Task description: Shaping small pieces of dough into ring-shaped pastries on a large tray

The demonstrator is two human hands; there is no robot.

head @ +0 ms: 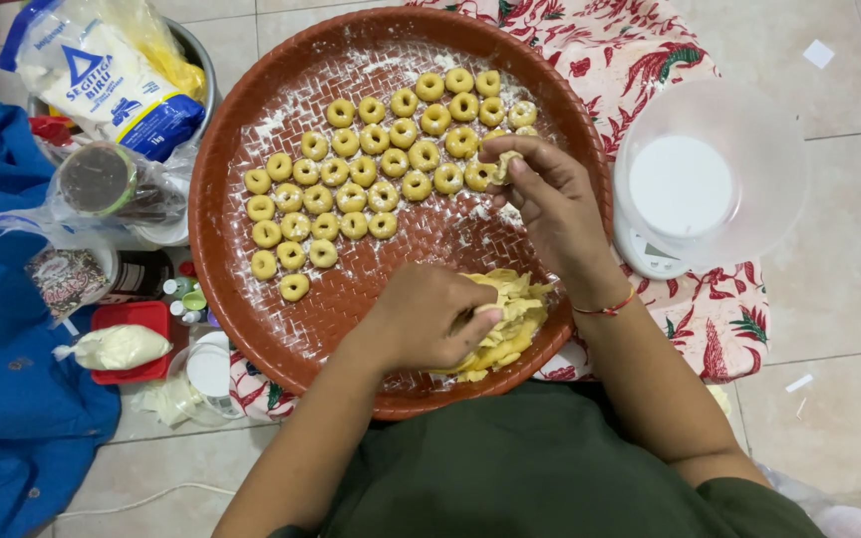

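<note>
Grip, right hand (pixel 550 199): fingertips pinched on a small dough ring (pixel 505 164), held at the end of the upper row.
Grip, left hand (pixel 426 319): fingers closed over the yellow dough lump (pixel 505 319), pressed down on it; whether a piece is being torn off cannot be told, fingertips partly hidden.
Dough lump: rested on the near right part of the woven tray (pixel 251 269), touching the left hand.
Finished rings (pixel 371 169): laid in close rows across the floured middle of the tray, most just beside one another.
Placement: the ring is best set down flat, just beside the last one, not overlapping; light pinch so the hole is kept.
Surroundings: flour bag (pixel 102 75) in a metal bowl at far left, plastic bowl on a scale (pixel 705 184) at right.
</note>
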